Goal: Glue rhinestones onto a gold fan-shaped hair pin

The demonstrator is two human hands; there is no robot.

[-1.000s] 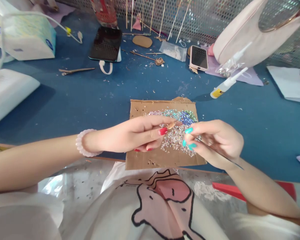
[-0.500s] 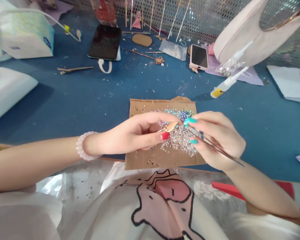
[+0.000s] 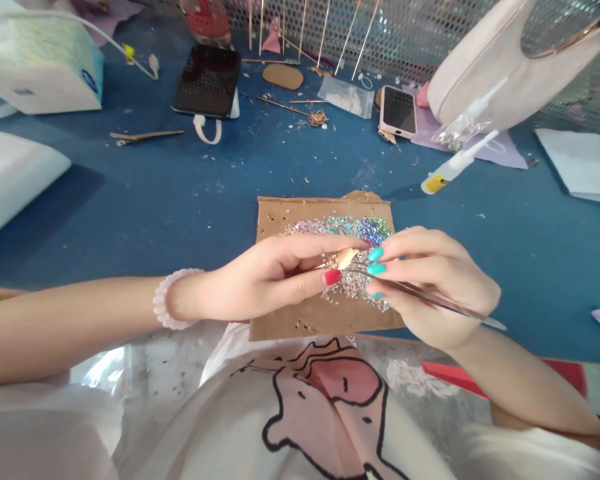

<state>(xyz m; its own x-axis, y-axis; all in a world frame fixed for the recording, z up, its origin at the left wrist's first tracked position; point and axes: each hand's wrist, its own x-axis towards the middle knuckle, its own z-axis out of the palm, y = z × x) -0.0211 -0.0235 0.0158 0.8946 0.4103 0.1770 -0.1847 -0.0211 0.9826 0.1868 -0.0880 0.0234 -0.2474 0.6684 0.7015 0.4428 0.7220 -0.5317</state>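
Gripping a small gold-coloured piece (image 3: 347,257) between thumb and forefinger of the left hand (image 3: 255,280), just above the middle of the cardboard (image 3: 275,327). Grasping dark metal tweezers (image 3: 405,287) in the right hand (image 3: 445,273), above the cardboard's right side. Pointing the tweezers leftward, to just beside the piece; too fine to tell touching from apart. Held left of the right hand, with long axis slanting roughly toward the cardboard's far right corner, over loose glittering stones (image 3: 375,231).
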